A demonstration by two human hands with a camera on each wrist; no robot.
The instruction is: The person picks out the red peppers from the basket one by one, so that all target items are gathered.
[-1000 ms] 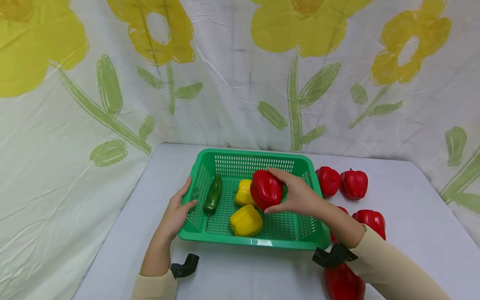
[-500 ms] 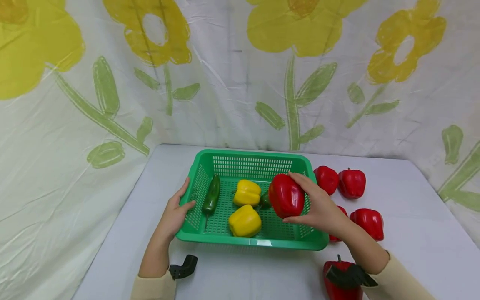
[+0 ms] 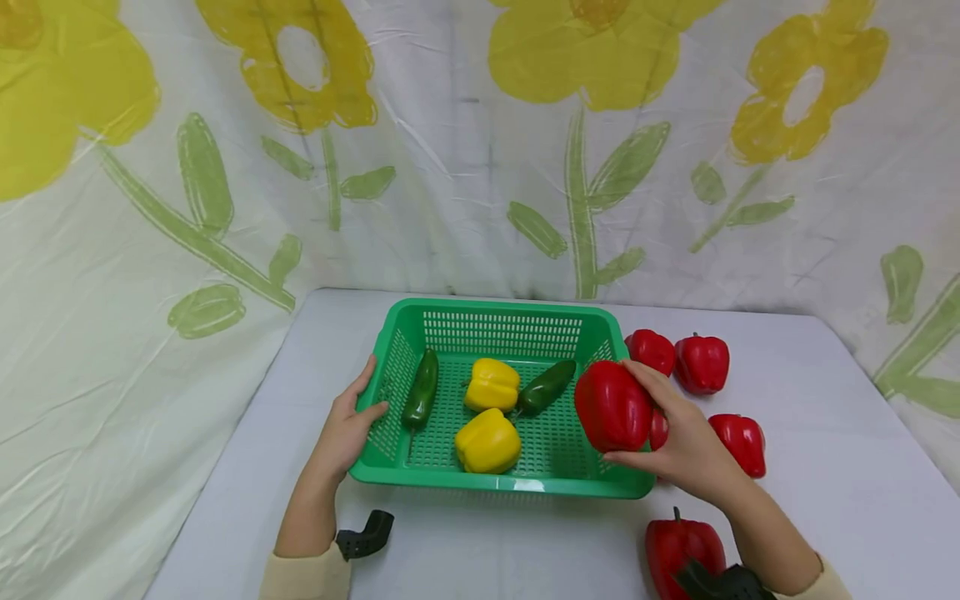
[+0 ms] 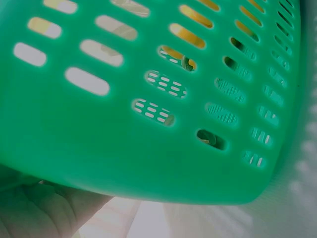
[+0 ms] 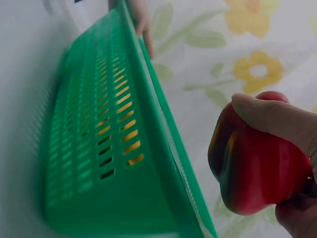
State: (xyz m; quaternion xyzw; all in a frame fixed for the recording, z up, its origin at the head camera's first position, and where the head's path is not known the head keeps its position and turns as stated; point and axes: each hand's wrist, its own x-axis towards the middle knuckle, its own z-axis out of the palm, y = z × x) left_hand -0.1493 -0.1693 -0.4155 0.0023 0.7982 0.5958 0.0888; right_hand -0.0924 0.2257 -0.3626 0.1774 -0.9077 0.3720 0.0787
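Observation:
My right hand (image 3: pixel 697 446) holds a red bell pepper (image 3: pixel 611 407) between thumb and fingers, over the right side of a green plastic basket (image 3: pixel 495 482). The right wrist view has this pepper (image 5: pixel 260 161) above the rim, thumb across it. At the basket's left side my left hand (image 3: pixel 343 433) grips the rim, its thumb lying over the edge. Inside are two yellow bell peppers (image 3: pixel 487 442) and two green chili peppers, one chili pepper (image 3: pixel 422 390) by the left wall and another chili pepper (image 3: pixel 546 388) right of the yellow ones.
Right of the basket, several more red bell peppers lie on the white table (image 3: pixel 840 467): one red pepper (image 3: pixel 702 364) at the back, another red pepper (image 3: pixel 738 444) nearer, and a long red pepper (image 3: pixel 681 554) at the front. A flowered cloth (image 3: pixel 450 208) hangs behind the table.
My right hand has carried the red bell pepper rightward and slightly nearer, from over the basket's middle to its right rim, uncovering the right-hand green chili pepper. My left hand stays on the rim.

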